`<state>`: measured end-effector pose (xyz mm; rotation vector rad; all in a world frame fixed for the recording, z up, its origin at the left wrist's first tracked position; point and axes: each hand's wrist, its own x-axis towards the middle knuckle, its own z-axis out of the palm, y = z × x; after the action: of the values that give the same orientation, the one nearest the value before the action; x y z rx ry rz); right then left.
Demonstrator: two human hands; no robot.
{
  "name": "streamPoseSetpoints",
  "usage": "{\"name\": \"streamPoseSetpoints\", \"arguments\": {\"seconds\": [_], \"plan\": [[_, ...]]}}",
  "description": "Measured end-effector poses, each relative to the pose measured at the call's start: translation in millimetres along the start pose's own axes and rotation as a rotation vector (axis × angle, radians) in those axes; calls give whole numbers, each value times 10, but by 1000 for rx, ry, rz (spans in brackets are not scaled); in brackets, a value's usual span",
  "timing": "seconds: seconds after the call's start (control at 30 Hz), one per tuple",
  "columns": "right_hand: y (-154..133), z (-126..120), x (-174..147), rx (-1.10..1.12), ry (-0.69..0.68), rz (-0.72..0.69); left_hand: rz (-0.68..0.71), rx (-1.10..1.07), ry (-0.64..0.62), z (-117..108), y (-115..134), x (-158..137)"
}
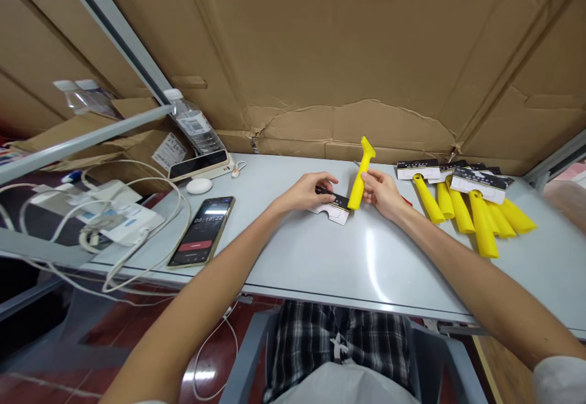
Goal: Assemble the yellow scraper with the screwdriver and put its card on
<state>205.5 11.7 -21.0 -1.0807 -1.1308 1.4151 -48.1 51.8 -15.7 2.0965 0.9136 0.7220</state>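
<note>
My left hand (312, 191) is closed on the edge of a black-and-white packaging card (337, 209), which has a curved notch in its lower edge. Thumb and fingers of my right hand (382, 191) pinch a yellow scraper (360, 175), its narrow, flared head pointing up and away. The lower end of its handle touches or overlaps the card's right edge; I cannot tell which. To the right lies a group of similar yellow scrapers (483, 227), their heads covered by black-and-white cards (478, 185). A small red item (406, 201) shows partly behind my right wrist.
Left on the white table (293, 251) lies a phone (201, 231) with a running timer. Behind it are a white oval object (199, 186), another phone (199, 165) and a water bottle (195, 123). Tangled white cables (132, 257) hang over the left edge. Cardboard (343, 56) walls the back.
</note>
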Motion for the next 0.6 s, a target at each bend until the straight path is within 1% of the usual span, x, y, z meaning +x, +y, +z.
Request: {"name": "streamPoseSetpoints", "arguments": {"seconds": [0.07,0.17,0.37,0.4,0.5,0.53,0.6], "plan": [[-7,12,1,1,-2,-19,-13,-23,18,19,3,7],[6,26,8,7,22,-36,3,8,26,36,26,3],[53,24,41,71,132,-71,46,84,-27,28,88,-27],[58,19,47,69,137,-79,68,110,-10,27,100,-29],[69,7,57,59,128,-101,157,185,95,22,133,-27],[72,6,58,61,125,-105,171,200,121,20,140,-24],[79,11,55,66,130,-105,151,205,138,25,149,-20]]}}
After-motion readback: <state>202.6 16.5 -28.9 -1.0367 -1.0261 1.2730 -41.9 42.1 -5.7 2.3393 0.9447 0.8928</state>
